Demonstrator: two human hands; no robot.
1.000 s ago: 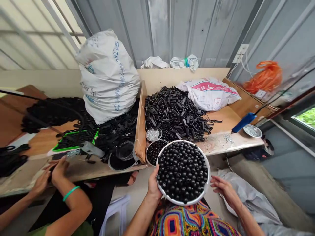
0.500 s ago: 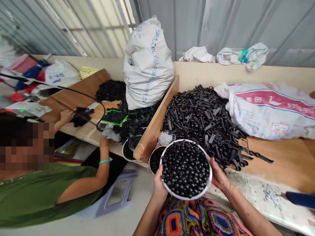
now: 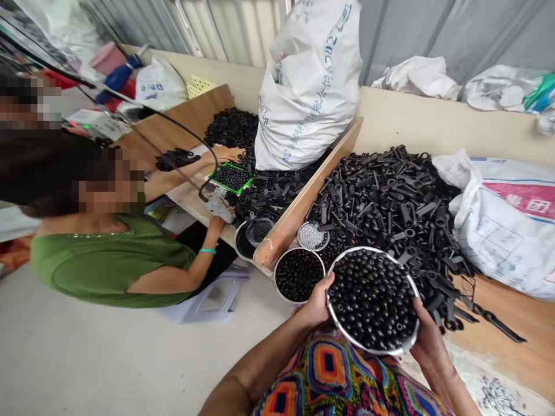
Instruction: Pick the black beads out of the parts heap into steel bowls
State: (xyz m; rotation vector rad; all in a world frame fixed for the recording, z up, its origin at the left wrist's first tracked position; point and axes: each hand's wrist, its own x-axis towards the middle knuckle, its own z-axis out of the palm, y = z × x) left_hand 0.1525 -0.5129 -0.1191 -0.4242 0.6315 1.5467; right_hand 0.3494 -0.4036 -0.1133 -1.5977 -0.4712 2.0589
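Note:
I hold a round white bowl [image 3: 404, 348] heaped with black beads [image 3: 373, 297] over my lap, at the bench's front edge. My left hand [image 3: 319, 300] grips its left rim, thumb on the edge. My right hand [image 3: 427, 340] clasps the right rim. Just left of it stands a second bowl of black beads [image 3: 299, 275], with a small dish of silvery bits [image 3: 313, 236] behind it. A big heap of black plastic parts [image 3: 390, 196] fills the bench behind the bowls.
A wooden divider [image 3: 303, 202] splits the bench. A tall white sack [image 3: 310, 86] stands at the back, another sack [image 3: 507, 219] lies at right. A person in a green top [image 3: 108, 266] works on the left with a corded tool [image 3: 219, 208] near a green-edged tray [image 3: 232, 176].
My view has swung left and down. My right hand, free a second ago, now holds the bowl's right rim. The bowl sits a little further right and lower in view.

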